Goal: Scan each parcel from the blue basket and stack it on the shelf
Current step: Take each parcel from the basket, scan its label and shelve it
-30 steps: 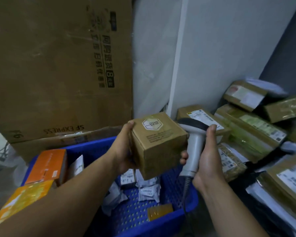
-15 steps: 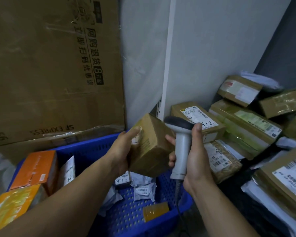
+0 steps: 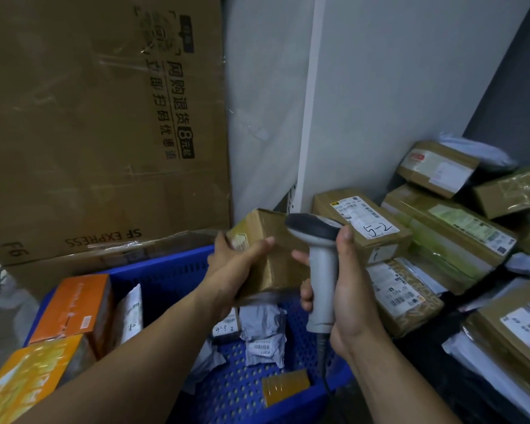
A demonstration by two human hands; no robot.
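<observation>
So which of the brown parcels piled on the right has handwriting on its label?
The parcel just behind the scanner: its white label bears a handwritten 5-2. The others' labels seem printed only.

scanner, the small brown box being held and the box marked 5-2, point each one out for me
scanner (image 3: 321, 270): head view, on the grey handle below the dark head
small brown box (image 3: 280, 267): head view, on its bare side face
box marked 5-2 (image 3: 366, 214): head view, on its white shipping label

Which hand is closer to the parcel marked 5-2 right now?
Right. The right hand, holding the scanner, sits just beside the 5-2 parcel; the left hand grips the small cardboard box farther left.
</observation>
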